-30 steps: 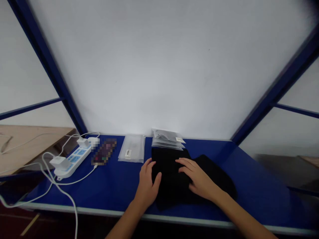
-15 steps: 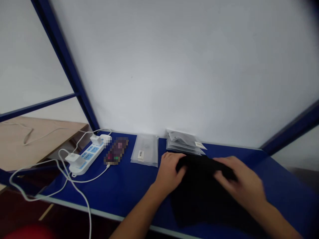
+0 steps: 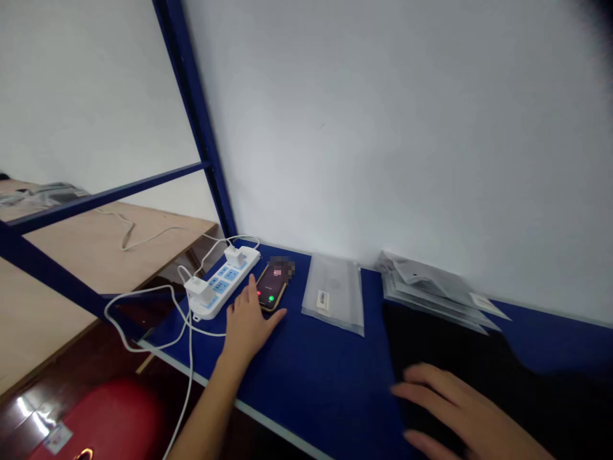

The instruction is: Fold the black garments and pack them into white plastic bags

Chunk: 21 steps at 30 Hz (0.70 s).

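My left hand (image 3: 249,322) is open at the lower end of a smartphone (image 3: 275,282), its index finger over the screen's lower left edge. Red and green call buttons glow on that screen. Whether the fingertip touches the glass, I cannot tell. On the right, black cloth (image 3: 431,345) lies spread on the blue tabletop (image 3: 325,377). Over it rests my right hand (image 3: 460,409), open with fingers apart and slightly blurred. A flat clear plastic bag (image 3: 335,291) with a barcode label lies between the hands.
Left of the phone sits a white power strip (image 3: 225,281) with two plugged-in chargers and loose white cables (image 3: 190,364). Several plastic bags (image 3: 431,284) are stacked by the wall. A blue metal post (image 3: 191,96) rises at left. Below is a red rounded object (image 3: 110,421).
My left hand has let go of the black cloth and moved left to the phone. My right hand has loosened its grip, and the cloth now lies flat. The view has swung left.
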Motion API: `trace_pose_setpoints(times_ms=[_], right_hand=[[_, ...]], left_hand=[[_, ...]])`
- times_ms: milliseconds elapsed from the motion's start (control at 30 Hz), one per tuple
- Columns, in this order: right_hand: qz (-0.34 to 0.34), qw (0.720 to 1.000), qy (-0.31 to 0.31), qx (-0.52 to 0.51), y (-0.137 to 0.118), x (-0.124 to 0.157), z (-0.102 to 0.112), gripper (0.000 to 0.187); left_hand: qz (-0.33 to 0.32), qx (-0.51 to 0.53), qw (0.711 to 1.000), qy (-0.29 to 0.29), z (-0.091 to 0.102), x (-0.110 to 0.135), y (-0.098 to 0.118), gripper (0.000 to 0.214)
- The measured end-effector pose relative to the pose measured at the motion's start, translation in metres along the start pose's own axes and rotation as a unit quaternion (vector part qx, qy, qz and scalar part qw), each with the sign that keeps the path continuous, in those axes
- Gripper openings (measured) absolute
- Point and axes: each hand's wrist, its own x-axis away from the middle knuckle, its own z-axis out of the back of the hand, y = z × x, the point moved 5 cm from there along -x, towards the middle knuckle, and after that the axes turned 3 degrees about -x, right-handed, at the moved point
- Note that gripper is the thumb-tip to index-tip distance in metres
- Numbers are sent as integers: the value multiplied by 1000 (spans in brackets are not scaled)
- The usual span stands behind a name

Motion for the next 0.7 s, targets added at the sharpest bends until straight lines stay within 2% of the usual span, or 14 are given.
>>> trace_pose_setpoints(times_ms=[67, 100, 167, 233, 300, 367, 467, 567, 700], right_hand=[[23, 993, -87, -76, -20, -68, -16, 29], [44, 988, -109, -99, -29, -99, -25, 26], [68, 985, -115, -109, -38, -147, -45, 24], [78, 986, -88, -115, -38, -175, -61, 22], [76, 989, -54, -116, -34, -185, -70, 20], [74, 990, -39, -116, -30, -183, -74, 18], [81, 989, -61, -110, -30, -172, -77, 16], [90, 987, -87, -103, -37, -165, -79, 14], [81, 982, -86, -146, -53, -172, -84, 12]], left_hand=[[11, -45, 999, -19, -5, -6, 11, 102], [14, -61, 998, -21, -7, -8, 14, 102], [19, -79, 997, -20, -9, -11, 17, 100], [17, -78, 997, -8, -10, -10, 16, 95], [-1, -74, 997, 22, -9, -3, 16, 89], [-28, -71, 995, 62, -7, 10, 16, 79], [-66, -60, 991, 101, -5, 33, 16, 63], [-87, -51, 990, 103, -6, 46, 11, 53], [-61, -51, 994, 78, -9, 41, 3, 51]])
